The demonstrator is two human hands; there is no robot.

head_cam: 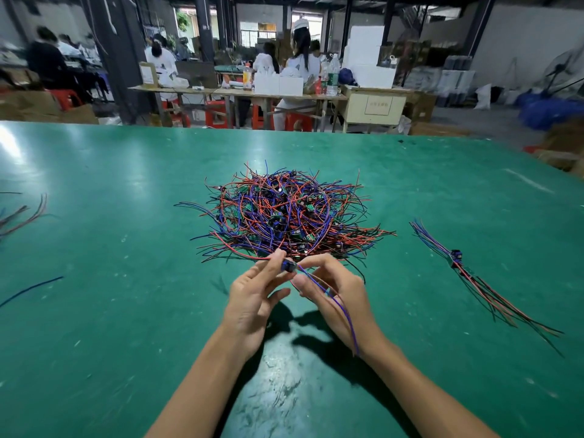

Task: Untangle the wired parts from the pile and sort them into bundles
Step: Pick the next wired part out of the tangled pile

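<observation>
A worker at a wide green-matted counter [126,184] holds one small dark wired part [289,267] between both hands, just in front of a tangled pile of red, blue and black wired parts [284,213] heaped at the counter's middle. The left hand [252,298] pinches the part between thumb and fingertips, red leads running from it back toward the heap; the right hand [331,295] pinches it from the other side, fingers curled, with a long blue wire [344,314] trailing down across the palm toward the wrist. To the right, well apart from the pile, lies a sorted bundle of parts with straightened red, blue and black leads [455,257], the small components stacked together near its far end. A few loose wires [19,216] lie at the counter's left edge, and people sit at benches in the workshop beyond. The step in hand appears to be freeing a single part from the heap; its red leads look to be caught among the others. The next move likely calls for drawing those leads clear without dragging the pile, smoothing them straight, then laying the part alongside the bundle at right.
</observation>
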